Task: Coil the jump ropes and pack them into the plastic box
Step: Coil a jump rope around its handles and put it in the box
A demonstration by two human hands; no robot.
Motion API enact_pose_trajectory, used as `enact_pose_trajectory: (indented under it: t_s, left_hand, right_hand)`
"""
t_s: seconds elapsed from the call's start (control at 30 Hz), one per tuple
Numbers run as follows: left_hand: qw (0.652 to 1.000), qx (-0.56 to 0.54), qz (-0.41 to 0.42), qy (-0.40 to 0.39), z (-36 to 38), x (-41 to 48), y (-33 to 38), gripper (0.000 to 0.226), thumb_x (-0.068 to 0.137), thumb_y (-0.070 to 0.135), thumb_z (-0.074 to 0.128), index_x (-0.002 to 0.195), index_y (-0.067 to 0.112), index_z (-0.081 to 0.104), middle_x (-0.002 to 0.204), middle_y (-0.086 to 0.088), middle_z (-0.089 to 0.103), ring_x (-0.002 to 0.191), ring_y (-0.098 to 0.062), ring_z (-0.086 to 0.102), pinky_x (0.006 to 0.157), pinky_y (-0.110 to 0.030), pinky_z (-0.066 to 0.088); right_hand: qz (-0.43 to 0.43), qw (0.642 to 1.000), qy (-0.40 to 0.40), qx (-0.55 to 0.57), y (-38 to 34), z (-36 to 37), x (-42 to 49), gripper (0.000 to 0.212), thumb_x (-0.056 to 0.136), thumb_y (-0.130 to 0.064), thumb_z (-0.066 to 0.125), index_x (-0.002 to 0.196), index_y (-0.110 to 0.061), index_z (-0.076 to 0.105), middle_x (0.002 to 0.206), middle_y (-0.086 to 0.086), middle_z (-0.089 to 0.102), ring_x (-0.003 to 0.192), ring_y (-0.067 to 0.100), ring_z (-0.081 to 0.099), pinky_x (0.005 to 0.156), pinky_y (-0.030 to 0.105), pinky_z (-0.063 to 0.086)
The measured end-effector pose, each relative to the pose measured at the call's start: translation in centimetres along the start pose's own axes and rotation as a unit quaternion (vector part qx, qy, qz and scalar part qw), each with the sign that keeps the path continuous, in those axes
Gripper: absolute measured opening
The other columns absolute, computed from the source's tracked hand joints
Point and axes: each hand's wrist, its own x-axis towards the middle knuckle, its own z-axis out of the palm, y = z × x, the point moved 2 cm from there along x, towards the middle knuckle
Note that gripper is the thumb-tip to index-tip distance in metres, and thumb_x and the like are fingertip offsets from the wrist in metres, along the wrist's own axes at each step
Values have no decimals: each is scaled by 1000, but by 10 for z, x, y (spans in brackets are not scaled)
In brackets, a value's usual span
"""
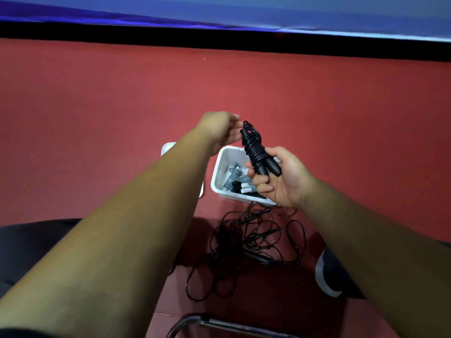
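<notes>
Right hand (284, 178) grips the black coil (252, 142) by its two handles, fingers curled round them, palm facing the camera. The coil stands up out of the fist, tilted left, wound tight round itself. Left hand (219, 129) sits just beside the coil's top end, fingers relaxed and straight, holding nothing; contact with the rope cannot be told. Both hands are above the white box (219, 167), which stands on the red floor (122, 118). A grey rope (231, 179) lies coiled inside. Loose ropes (256, 237), black and tangled, lie on the floor just near of the box. A shoe (325, 276) is to their right.
</notes>
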Motion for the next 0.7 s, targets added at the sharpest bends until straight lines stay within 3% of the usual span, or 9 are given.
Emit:
enact_pose_trajectory:
  t_s: [0.1, 0.17, 0.23, 0.3, 0.33, 0.43, 0.53, 0.7]
  left_hand:
    - [1000, 2, -12, 2, -1, 20, -28, 10, 103, 11, 55, 106, 4, 62, 96, -11, 72, 80, -22, 70, 79, -31, 63]
    - [1000, 14, -23, 4, -5, 31, -44, 10, 102, 9, 56, 93, 7, 60, 97, -11, 68, 85, -25, 67, 80, -32, 58]
    - [998, 50, -26, 30, -13, 40, -59, 15, 100, 6, 55, 87, 13, 57, 94, -10, 61, 87, -26, 59, 75, -33, 52]
    - [989, 125, -31, 70, -26, 45, -74, 8, 99, 9, 55, 96, 14, 61, 98, -7, 66, 85, -25, 64, 78, -37, 56]
    - [985, 150, -37, 78, -32, 46, -82, 8, 98, 10, 55, 102, 11, 63, 101, -7, 69, 84, -24, 68, 79, -38, 58]
    - [980, 165, -73, 80, -51, 47, -108, 22, 98, 9, 52, 115, 1, 64, 109, -10, 72, 80, -24, 75, 66, -33, 57]
    - [977, 177, -99, 71, -57, 40, -120, 21, 101, 9, 50, 114, 0, 64, 109, -11, 74, 75, -24, 76, 61, -31, 56]
    - [973, 202, -91, 68, -54, 29, -123, 21, 100, 11, 50, 113, 1, 64, 104, -9, 76, 68, -19, 77, 51, -26, 54]
  right_hand:
    - [9, 999, 27, 43, 9, -14, 24, 49, 98, -44, 54, 119, -1, 62, 89, 8, 63, 58, 10, 40, 46, 21, 28]
    - [10, 997, 52, 55, 14, -17, 40, 48, 98, -44, 58, 120, -1, 65, 96, 11, 68, 63, 14, 54, 51, 22, 42]
    - [9, 994, 92, 62, 19, -18, 54, 49, 99, -44, 62, 119, 1, 67, 109, 17, 70, 85, 31, 73, 76, 38, 61]
    - [26, 989, 143, 27, 27, -26, 70, 51, 102, -47, 60, 128, -3, 60, 128, 16, 63, 111, 48, 68, 106, 55, 52]
    - [36, 985, 170, -3, 32, -31, 77, 50, 105, -46, 57, 135, -7, 54, 136, 16, 58, 119, 51, 63, 109, 58, 49]
    - [68, 976, 199, -52, 49, -47, 90, 54, 106, -43, 54, 144, -4, 51, 134, 22, 63, 114, 39, 69, 97, 52, 57]
    - [72, 972, 211, -75, 57, -56, 90, 47, 106, -44, 55, 131, -5, 63, 116, 14, 76, 102, 28, 75, 83, 41, 60]
    - [71, 973, 201, -87, 60, -60, 78, 43, 110, -44, 45, 120, -9, 67, 111, 7, 79, 95, 23, 73, 81, 39, 57]
